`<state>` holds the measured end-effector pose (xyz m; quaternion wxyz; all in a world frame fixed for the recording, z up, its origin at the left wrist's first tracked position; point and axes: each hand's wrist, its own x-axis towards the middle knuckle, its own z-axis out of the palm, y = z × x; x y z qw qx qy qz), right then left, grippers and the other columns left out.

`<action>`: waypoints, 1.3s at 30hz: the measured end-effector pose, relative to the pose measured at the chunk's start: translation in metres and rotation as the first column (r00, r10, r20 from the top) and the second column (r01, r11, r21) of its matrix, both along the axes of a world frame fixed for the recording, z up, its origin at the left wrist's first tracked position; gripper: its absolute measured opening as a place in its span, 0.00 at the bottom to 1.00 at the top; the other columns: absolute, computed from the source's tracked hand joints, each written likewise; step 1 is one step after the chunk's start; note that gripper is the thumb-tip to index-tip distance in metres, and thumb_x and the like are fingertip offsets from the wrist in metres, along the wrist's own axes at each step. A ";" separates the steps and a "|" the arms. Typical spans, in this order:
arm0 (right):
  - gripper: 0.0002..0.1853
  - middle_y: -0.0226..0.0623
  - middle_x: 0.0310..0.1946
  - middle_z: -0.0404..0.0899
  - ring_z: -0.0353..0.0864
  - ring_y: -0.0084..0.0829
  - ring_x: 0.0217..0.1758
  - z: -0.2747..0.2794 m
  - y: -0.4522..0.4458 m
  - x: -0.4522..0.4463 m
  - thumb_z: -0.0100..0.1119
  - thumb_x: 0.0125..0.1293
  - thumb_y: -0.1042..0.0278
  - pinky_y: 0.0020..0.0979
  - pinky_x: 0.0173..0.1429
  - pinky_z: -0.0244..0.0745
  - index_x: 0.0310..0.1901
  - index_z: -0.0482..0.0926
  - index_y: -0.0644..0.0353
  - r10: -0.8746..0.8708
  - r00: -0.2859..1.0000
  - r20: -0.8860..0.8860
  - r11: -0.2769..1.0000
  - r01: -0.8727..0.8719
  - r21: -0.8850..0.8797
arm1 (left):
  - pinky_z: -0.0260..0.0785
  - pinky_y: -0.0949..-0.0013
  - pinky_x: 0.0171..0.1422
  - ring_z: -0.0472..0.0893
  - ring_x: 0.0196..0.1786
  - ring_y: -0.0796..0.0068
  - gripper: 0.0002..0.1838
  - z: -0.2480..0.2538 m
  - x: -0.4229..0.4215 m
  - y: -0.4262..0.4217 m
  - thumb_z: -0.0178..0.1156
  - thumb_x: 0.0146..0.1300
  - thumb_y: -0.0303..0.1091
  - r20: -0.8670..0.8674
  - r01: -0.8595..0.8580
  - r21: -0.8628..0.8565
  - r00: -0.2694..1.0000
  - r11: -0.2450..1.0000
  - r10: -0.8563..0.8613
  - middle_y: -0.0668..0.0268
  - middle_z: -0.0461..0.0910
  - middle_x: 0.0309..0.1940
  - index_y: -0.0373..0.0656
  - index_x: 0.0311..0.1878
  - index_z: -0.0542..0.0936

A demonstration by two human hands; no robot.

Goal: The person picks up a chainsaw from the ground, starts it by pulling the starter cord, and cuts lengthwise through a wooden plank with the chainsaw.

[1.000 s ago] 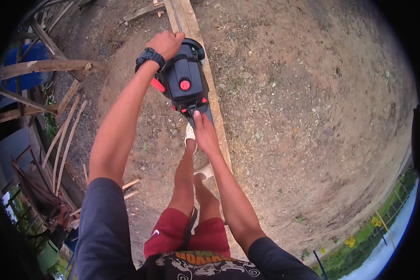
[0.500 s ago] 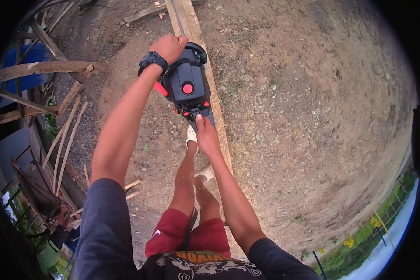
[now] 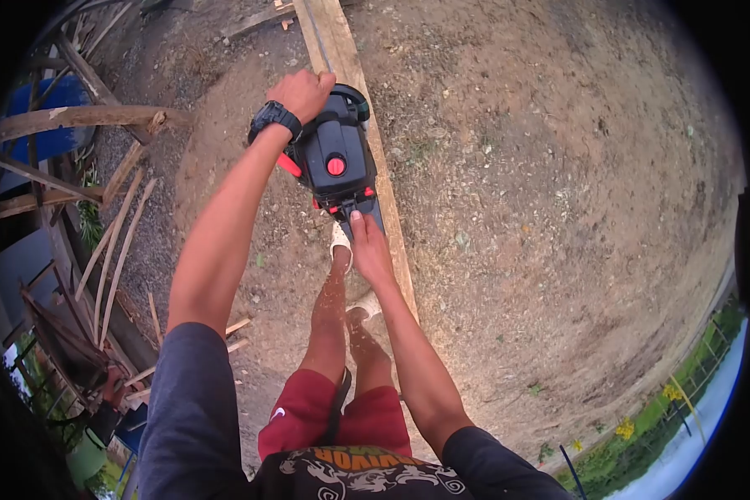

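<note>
A black chainsaw [image 3: 335,150] with red parts lies over a long wooden plank [image 3: 375,117] that runs from the top of the view down past my feet. My left hand [image 3: 303,93], with a dark watch on its wrist, is wrapped round the front handle. Round the rear handle is my right hand [image 3: 369,242], its thumb on top. A dark line runs along the plank beyond the saw. The blade is hidden beneath the saw and the plank's surface. Pale specks lie on my lower legs.
My feet in white shoes [image 3: 340,238] stand left of and at the plank. Branches and poles [image 3: 92,121] are piled at the left, with a blue object [image 3: 50,146] behind them. Loose sticks [image 3: 236,327] lie on the bare ground. Another timber [image 3: 258,20] lies near the top.
The chainsaw has moved back along the plank toward my feet, with both hands on it. More of the dark line shows beyond the saw.
</note>
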<state>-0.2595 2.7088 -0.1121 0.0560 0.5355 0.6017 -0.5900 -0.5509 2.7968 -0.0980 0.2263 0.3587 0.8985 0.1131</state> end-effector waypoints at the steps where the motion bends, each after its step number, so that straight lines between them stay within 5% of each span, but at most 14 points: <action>1: 0.33 0.63 0.51 0.83 0.79 0.66 0.59 -0.001 -0.001 0.002 0.36 0.80 0.37 0.55 0.63 0.71 0.65 0.75 0.59 0.003 1.000 0.008 1.000 -0.003 -0.003 | 0.76 0.45 0.60 0.84 0.51 0.33 0.31 -0.006 0.000 0.000 0.45 0.68 0.55 -0.013 -0.007 0.017 1.000 1.000 0.008 0.36 0.84 0.44 0.37 0.43 0.88; 15: 0.34 0.63 0.51 0.83 0.80 0.65 0.59 -0.010 0.018 -0.022 0.36 0.81 0.36 0.55 0.63 0.71 0.64 0.75 0.60 0.005 1.000 -0.001 1.000 -0.005 0.021 | 0.75 0.46 0.63 0.82 0.52 0.32 0.30 -0.025 -0.031 0.019 0.45 0.69 0.54 -0.019 0.111 0.043 0.994 0.993 -0.111 0.37 0.84 0.47 0.37 0.45 0.87; 18: 0.35 0.64 0.51 0.82 0.80 0.61 0.60 0.004 0.034 -0.043 0.37 0.81 0.37 0.49 0.63 0.71 0.60 0.77 0.67 -0.004 1.000 0.021 0.997 0.006 -0.076 | 0.74 0.46 0.63 0.82 0.53 0.32 0.31 -0.039 -0.070 0.033 0.45 0.68 0.54 -0.084 0.143 0.050 0.987 0.988 -0.138 0.37 0.83 0.47 0.36 0.45 0.87; 20: 0.36 0.64 0.50 0.83 0.80 0.62 0.59 0.007 0.040 -0.055 0.37 0.81 0.37 0.49 0.63 0.71 0.60 0.78 0.66 -0.016 1.000 -0.015 0.999 0.017 0.048 | 0.74 0.45 0.64 0.81 0.55 0.32 0.31 -0.045 -0.085 0.041 0.45 0.68 0.55 -0.123 0.169 0.053 0.979 0.984 -0.161 0.36 0.83 0.48 0.36 0.46 0.87; 24: 0.34 0.63 0.51 0.83 0.79 0.67 0.58 0.015 0.041 -0.062 0.36 0.80 0.36 0.57 0.62 0.71 0.64 0.76 0.59 0.021 0.999 0.032 0.999 -0.022 0.028 | 0.74 0.45 0.64 0.81 0.55 0.32 0.32 -0.046 -0.092 0.045 0.46 0.68 0.56 -0.127 0.150 0.055 0.982 0.987 -0.143 0.36 0.83 0.49 0.35 0.45 0.87; 28: 0.35 0.63 0.52 0.83 0.79 0.63 0.60 0.024 0.041 -0.057 0.37 0.81 0.38 0.50 0.63 0.70 0.61 0.77 0.66 0.007 0.999 0.052 1.000 -0.006 -0.006 | 0.74 0.45 0.63 0.82 0.54 0.32 0.32 -0.034 -0.073 0.037 0.45 0.68 0.56 -0.100 0.197 0.066 0.977 0.978 -0.190 0.35 0.83 0.48 0.34 0.44 0.87; 30: 0.34 0.63 0.52 0.83 0.79 0.63 0.60 0.016 0.036 -0.049 0.36 0.81 0.38 0.51 0.64 0.70 0.62 0.77 0.66 0.013 0.999 0.046 1.000 -0.012 -0.028 | 0.78 0.42 0.43 0.84 0.42 0.36 0.09 -0.037 -0.066 0.032 0.48 0.73 0.36 -0.218 0.269 0.032 0.942 0.963 -0.256 0.41 0.83 0.37 0.46 0.45 0.77; 32: 0.32 0.65 0.51 0.83 0.79 0.69 0.57 0.010 0.031 -0.044 0.36 0.81 0.37 0.58 0.63 0.71 0.65 0.75 0.58 0.026 0.998 0.053 1.000 -0.026 0.007 | 0.78 0.42 0.43 0.84 0.43 0.37 0.10 -0.046 -0.067 0.029 0.47 0.73 0.37 -0.198 0.257 0.026 0.948 0.966 -0.247 0.42 0.83 0.37 0.47 0.46 0.77; 39: 0.32 0.67 0.51 0.82 0.78 0.69 0.58 0.007 0.017 -0.029 0.36 0.81 0.38 0.58 0.63 0.70 0.64 0.75 0.58 0.013 1.000 0.028 1.000 -0.013 0.001 | 0.79 0.42 0.43 0.85 0.41 0.38 0.11 -0.043 -0.050 0.016 0.46 0.74 0.39 -0.266 0.332 -0.064 0.903 0.941 -0.337 0.45 0.84 0.37 0.47 0.45 0.77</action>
